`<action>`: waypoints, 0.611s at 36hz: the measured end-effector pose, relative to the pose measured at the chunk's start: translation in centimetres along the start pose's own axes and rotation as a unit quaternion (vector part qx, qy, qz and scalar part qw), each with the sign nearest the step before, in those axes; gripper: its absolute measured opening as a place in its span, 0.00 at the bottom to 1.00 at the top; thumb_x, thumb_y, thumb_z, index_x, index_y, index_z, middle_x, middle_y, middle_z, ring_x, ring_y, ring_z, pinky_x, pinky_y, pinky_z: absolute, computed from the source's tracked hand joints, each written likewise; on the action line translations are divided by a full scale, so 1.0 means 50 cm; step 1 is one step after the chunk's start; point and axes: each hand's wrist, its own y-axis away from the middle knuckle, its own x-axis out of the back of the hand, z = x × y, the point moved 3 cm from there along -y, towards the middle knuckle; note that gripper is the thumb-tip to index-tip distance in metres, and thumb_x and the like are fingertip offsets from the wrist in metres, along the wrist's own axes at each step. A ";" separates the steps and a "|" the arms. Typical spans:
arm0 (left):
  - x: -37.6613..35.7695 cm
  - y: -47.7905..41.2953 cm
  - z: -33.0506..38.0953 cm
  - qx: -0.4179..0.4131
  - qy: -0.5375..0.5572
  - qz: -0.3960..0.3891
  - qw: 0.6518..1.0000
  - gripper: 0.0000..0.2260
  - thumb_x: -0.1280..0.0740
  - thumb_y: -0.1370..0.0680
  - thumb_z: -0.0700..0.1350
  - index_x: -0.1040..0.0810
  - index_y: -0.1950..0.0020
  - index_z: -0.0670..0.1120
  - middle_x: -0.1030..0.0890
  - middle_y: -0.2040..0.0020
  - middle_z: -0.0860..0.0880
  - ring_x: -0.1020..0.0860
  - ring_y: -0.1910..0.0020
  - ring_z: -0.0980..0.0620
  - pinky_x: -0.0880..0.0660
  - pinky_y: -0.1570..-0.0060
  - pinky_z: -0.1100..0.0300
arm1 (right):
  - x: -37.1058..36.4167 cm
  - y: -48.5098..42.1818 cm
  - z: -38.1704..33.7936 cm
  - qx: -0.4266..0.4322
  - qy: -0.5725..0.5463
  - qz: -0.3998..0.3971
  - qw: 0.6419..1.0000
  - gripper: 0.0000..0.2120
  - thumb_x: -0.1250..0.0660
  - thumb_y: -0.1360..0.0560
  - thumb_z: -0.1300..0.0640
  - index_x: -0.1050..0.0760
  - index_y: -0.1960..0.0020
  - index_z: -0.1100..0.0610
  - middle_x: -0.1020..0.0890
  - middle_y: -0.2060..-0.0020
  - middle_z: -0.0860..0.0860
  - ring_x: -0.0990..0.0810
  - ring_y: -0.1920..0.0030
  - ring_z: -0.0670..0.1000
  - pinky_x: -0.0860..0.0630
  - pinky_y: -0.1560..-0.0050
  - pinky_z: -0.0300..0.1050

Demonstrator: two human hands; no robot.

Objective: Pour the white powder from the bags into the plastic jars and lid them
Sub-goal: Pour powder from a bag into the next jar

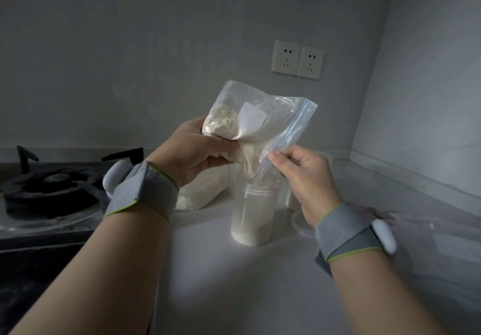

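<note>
1. Nearest the camera, two bare forearms reach in. Each has a grey wristband, one [141,191] just behind the left grip and one [343,233] just behind the right grip.
2. The pale desk [234,282] lies below both grips.
3. A round clear lid [299,226] lies flat on the desk under the right grip's wrist.
4. The plastic jar [253,215] stands upright and lidless on the desk, below and between the two grips. White powder [247,233] fills its lower part.
5. The right grip [302,176] pinches the blue zip edge of the clear bag [260,116] between thumb and forefinger, with the other fingers curled.
6. The left grip [197,152] is closed round the bag's bunched middle, fingers wrapped beneath it. The bag is tilted: its sealed end rises above the left grip, and its mouth slopes down past the right grip, so that the lowest corner dips into the jar's opening. Clumped powder sits in the raised part, beside a white label.
7. A second bag [200,191], full of white powder, lies on the desk beneath the left grip, just beside the jar.
8. A crumpled clear bag [416,228] lies on the desk, outward of the right grip's wrist.
9. A black gas stove [52,186] sits outward of the left grip.
10. Two wall sockets [297,59] are mounted above and beyond both grips.
</note>
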 end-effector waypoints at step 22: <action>0.004 -0.005 -0.003 -0.007 0.001 -0.002 1.000 0.14 0.35 0.28 0.25 0.24 0.51 0.42 0.19 0.54 0.44 0.19 0.57 0.49 0.18 0.60 0.57 | -0.002 0.000 -0.003 0.019 0.008 -0.007 1.000 0.12 0.33 0.26 0.63 0.25 0.67 0.53 0.26 0.78 0.40 0.31 0.73 0.37 0.33 0.67 0.28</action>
